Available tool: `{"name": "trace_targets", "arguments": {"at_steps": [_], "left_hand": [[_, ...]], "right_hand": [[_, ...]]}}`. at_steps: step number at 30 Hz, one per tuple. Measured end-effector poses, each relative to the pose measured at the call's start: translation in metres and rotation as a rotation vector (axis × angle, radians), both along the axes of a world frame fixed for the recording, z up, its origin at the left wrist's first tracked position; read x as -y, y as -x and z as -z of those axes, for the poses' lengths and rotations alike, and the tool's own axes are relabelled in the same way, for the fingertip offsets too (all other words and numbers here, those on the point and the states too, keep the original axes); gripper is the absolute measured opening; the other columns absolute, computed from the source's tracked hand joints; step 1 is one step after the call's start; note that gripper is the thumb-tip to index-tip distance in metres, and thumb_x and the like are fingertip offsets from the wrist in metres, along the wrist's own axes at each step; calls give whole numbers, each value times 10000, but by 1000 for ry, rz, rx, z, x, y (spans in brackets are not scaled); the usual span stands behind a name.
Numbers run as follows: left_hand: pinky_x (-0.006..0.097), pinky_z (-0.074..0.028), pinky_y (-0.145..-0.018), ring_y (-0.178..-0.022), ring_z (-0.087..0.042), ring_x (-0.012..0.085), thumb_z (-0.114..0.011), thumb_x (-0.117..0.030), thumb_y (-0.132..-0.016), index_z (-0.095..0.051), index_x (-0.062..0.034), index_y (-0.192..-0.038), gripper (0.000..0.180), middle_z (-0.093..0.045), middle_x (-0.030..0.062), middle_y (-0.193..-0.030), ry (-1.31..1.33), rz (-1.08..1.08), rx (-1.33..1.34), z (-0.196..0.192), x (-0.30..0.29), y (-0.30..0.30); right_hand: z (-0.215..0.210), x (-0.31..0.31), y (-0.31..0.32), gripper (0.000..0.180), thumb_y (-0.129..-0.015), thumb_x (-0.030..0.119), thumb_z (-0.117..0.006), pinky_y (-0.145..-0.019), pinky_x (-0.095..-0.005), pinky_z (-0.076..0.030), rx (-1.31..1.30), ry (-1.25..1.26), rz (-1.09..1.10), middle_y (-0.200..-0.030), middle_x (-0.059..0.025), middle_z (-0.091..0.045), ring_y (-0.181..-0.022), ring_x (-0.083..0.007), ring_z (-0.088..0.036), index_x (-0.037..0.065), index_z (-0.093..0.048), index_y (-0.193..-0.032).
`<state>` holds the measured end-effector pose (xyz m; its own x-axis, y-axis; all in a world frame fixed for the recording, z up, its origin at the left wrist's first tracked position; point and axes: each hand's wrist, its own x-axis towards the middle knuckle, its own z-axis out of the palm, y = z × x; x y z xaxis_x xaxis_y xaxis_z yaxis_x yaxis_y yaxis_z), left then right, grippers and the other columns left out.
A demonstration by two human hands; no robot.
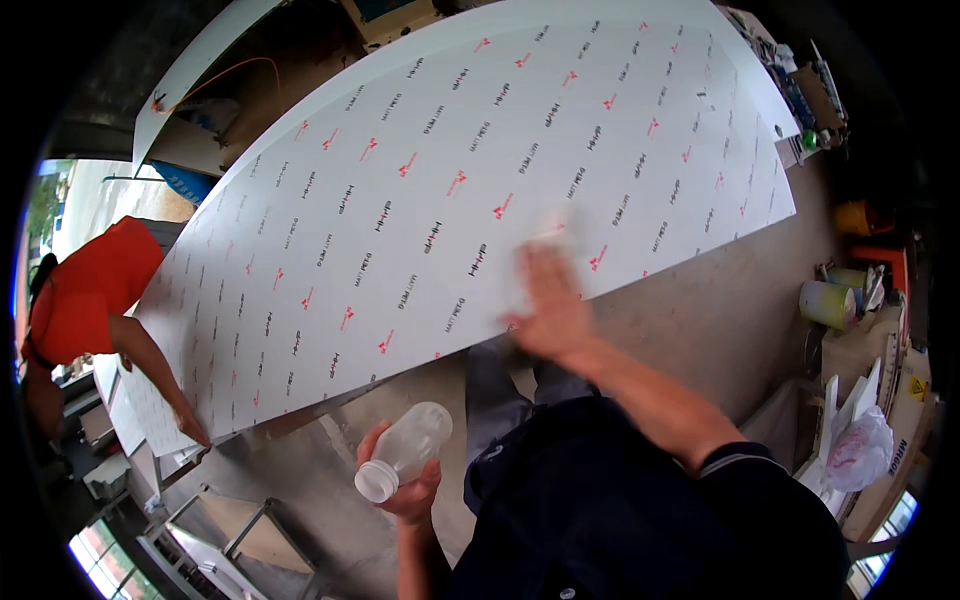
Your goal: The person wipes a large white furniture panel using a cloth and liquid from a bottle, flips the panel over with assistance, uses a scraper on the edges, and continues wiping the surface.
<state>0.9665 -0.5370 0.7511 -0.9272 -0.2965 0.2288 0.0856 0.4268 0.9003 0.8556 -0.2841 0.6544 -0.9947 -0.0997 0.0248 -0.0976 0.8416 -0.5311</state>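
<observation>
In my left hand point(410, 492) is a clear plastic bottle point(415, 440) with a white cap. My fingers are wrapped round it, and it tilts with the cap end toward me. My right hand point(550, 300) is smeared by motion over the near edge of a large white sheet point(400, 230) printed in rows of black and red marks. Its fingers reach forward, flat along the surface. At the fingertips shows a pale blurred patch point(548, 236); whether it is a cloth under the hand I cannot make out.
At the left, a person in an orange shirt point(95, 290) bends with one hand at the sheet's corner. Paint tins point(828, 304), a plastic bag point(860, 448) and offcuts stand at the right. Metal frames point(240, 540) lie lower left. Tools point(800, 90) crowd the far right corner.
</observation>
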Motion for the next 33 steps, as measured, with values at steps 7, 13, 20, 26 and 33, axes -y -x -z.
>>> {"name": "trace_targets", "arguments": {"at_steps": [7, 13, 20, 26, 33], "left_hand": [[352, -494, -783, -936, -589, 247, -832, -392, -631, -524, 43, -1158, 750, -585, 137, -1091, 75, 105, -24, -12, -27, -6], [363, -495, -805, -946, -588, 251, -843, -353, -624, -512, 50, -1172, 757, -574, 149, -1115, 117, 205, 4, -2, -18, -1], [393, -490, -830, -981, -572, 285, -817, -352, -669, -480, 65, -1187, 745, -554, 164, -1136, 6, 219, 3, 15, -8, -2], [411, -499, -834, -980, -570, 294, -804, -373, -680, -455, 64, -1202, 765, -549, 175, -1131, 60, 359, -79, 13, -45, 31], [386, -535, -806, -968, -607, 274, -815, -206, -680, -511, 32, -1207, 653, -616, 148, -1033, 371, 473, -112, 14, -120, 57]], "right_hand": [[5, 49, -16, 841, -753, 432, -665, -1131, -429, -215, 66, 214, -174, -1441, -158, -348, -1357, -304, -296, 29, -324, -1408], [52, -276, -7, 633, -864, 315, -560, -1085, -518, -243, -364, -482, 518, -1390, -252, -381, -1303, -427, -320, -82, -381, -1323], [16, -47, -15, 853, -763, 449, -636, -1125, -437, -213, -178, -33, 240, -1441, -189, -336, -1356, -364, -280, -39, -320, -1386], [6, -147, 2, 781, -853, 418, -555, -1135, -444, -176, -131, -212, 341, -1453, -206, -303, -1353, -388, -255, -59, -260, -1397], [40, -434, 35, 768, -862, 434, -548, -1135, -445, -168, -170, -396, 736, -1458, -221, -293, -1362, -388, -242, -57, -284, -1389]]}}
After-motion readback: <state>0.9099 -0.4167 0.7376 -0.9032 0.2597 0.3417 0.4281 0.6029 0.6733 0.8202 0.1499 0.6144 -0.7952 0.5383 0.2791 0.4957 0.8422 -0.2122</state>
